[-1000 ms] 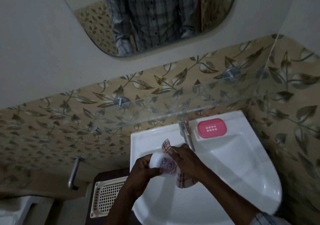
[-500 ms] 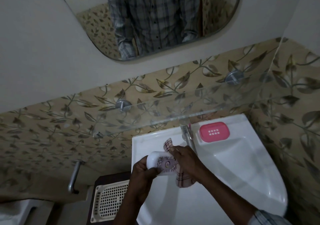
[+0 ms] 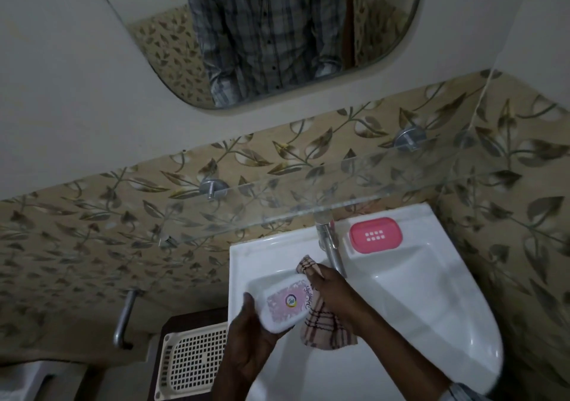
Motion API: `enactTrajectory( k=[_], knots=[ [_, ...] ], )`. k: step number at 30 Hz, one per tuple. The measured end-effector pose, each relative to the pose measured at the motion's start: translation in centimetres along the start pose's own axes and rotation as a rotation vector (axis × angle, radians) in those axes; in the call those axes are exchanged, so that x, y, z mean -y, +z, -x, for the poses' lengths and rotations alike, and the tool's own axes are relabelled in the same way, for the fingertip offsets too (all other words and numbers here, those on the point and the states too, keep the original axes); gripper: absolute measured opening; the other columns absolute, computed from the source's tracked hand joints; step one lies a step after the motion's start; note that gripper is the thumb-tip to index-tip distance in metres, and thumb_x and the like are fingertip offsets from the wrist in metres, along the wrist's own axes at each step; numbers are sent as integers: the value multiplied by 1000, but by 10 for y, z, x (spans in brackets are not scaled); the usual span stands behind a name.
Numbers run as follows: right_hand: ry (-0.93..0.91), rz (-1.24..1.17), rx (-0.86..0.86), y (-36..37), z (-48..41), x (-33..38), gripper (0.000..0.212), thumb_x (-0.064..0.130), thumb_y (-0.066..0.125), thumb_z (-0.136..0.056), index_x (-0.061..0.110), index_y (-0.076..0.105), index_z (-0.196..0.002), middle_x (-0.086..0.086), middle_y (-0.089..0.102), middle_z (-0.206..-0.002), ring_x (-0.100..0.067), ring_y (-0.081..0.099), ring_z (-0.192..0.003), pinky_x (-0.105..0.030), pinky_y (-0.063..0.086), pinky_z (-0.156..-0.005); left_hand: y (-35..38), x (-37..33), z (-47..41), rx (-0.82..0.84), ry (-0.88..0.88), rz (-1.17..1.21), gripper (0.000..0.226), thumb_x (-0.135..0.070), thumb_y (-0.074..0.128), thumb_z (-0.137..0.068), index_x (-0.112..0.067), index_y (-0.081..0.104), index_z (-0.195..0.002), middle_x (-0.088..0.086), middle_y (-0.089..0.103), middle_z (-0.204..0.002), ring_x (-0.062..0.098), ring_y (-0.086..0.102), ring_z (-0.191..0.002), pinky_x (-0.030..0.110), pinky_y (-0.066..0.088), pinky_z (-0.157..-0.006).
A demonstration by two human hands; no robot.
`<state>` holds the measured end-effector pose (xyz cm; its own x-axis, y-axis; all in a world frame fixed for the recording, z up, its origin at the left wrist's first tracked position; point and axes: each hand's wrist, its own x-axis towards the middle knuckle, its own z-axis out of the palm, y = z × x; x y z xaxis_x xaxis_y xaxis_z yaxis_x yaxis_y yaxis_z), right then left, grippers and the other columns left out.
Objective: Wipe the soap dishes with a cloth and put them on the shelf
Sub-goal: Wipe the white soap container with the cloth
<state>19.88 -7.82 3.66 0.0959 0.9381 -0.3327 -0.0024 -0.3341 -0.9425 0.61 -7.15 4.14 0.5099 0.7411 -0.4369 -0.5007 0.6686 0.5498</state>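
My left hand point(image 3: 246, 342) grips a white soap dish point(image 3: 285, 302) with a pink flowered label, held over the left part of the white sink point(image 3: 431, 323). My right hand point(image 3: 331, 292) holds a checked cloth point(image 3: 324, 326) against the dish's right end; the cloth hangs below the hand. A second, pink soap dish point(image 3: 375, 234) lies on the sink's back ledge, right of the tap. The glass shelf point(image 3: 277, 212) runs along the tiled wall above the sink and has nothing on it.
A chrome tap point(image 3: 330, 244) stands at the sink's back, close to my right hand. A cream perforated basket point(image 3: 192, 363) sits on a dark stand left of the sink. A metal handle point(image 3: 123, 320) sticks out of the left wall. A mirror point(image 3: 277, 30) hangs above.
The white dish has turned so its labelled face now points up at the camera. My right hand with the cloth has slid to the dish's right end.
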Motion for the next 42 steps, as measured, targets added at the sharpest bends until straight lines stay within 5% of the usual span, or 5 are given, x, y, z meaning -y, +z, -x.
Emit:
enactTrajectory(
  k=[8, 14, 23, 30, 42],
  knots=[
    [-165, 199, 36, -5, -5, 32, 33, 36, 38, -105, 16, 63, -113, -8, 70, -108, -23, 65, -102, -41, 50, -94, 29, -41, -19, -142, -138, -282, 88, -38, 94, -58, 1, 63, -130, 30, 63, -129, 41, 68, -107, 56, 57, -90],
    [1, 54, -233, 26, 3, 18, 34, 34, 39, -104, 12, 62, -116, -13, 67, -116, -30, 61, -110, -42, 48, -97, 31, 10, -18, -290, -21, 65, 60, -42, 34, -105, 0, 46, -146, 25, 47, -150, 38, 41, -141, 52, 24, -121],
    [77, -205, -179, 21, 11, 4, 24, 22, 46, -103, 13, 65, -114, -8, 71, -113, -22, 66, -105, -42, 52, -97, 28, 20, -14, -231, 38, -76, 63, -46, 53, -89, -3, 62, -134, 19, 67, -130, 30, 71, -107, 41, 48, -95],
    [-63, 259, -86, 16, 3, 25, 31, 29, 42, -104, 7, 59, -119, -14, 65, -117, -28, 59, -111, -41, 46, -97, 40, -1, -32, -208, 103, 3, 66, -48, 40, -101, 4, 52, -140, 29, 53, -142, 39, 53, -130, 52, 38, -113],
    [34, 178, -175, 9, 37, -14, 19, 29, 53, -98, 21, 70, -94, 0, 73, -94, -22, 67, -95, -30, 54, -83, 27, 23, -28, -413, 198, 92, 63, -45, 43, -100, 0, 46, -145, 27, 56, -140, 40, 48, -135, 58, 31, -116]
  ],
)
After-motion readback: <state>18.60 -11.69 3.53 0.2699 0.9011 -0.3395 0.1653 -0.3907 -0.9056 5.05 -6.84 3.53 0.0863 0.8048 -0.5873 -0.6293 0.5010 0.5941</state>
